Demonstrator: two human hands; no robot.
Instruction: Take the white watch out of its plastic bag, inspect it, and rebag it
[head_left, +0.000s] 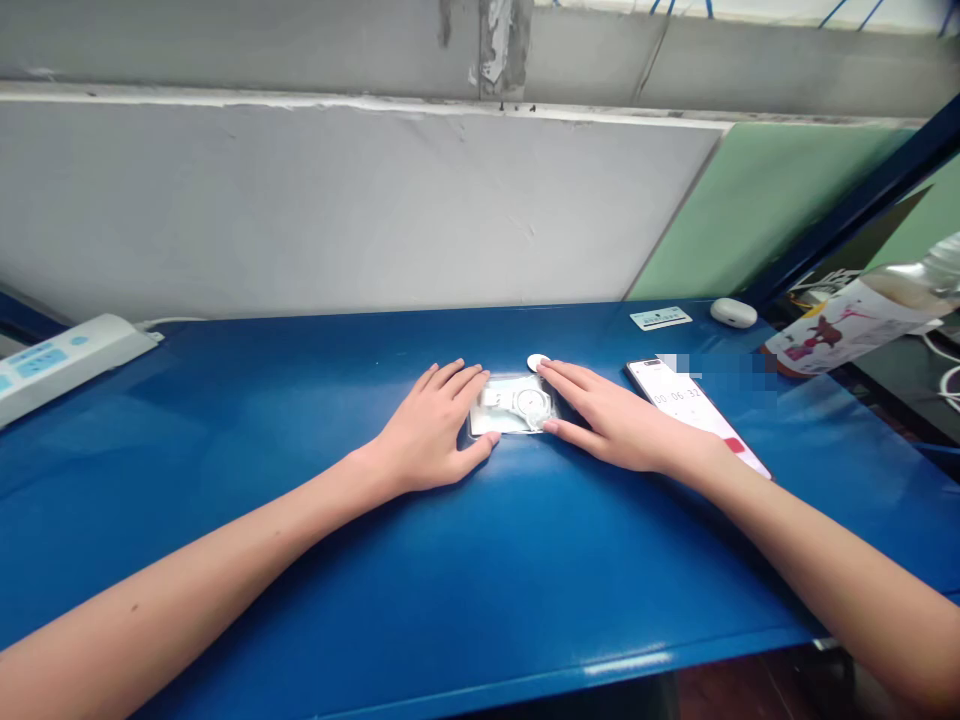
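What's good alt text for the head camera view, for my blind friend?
A person's left hand and right hand flank a small clear packet on a blue table. A phone, card and white case lie to the right.

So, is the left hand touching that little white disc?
Apart. The head view shows it: a strip of blue tabletop lies between the fingers of the left hand and the white disc.

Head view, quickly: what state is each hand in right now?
Left hand: open, at the left edge of the clear plastic packet.
Right hand: open, at the packet's right edge, beside the white disc.
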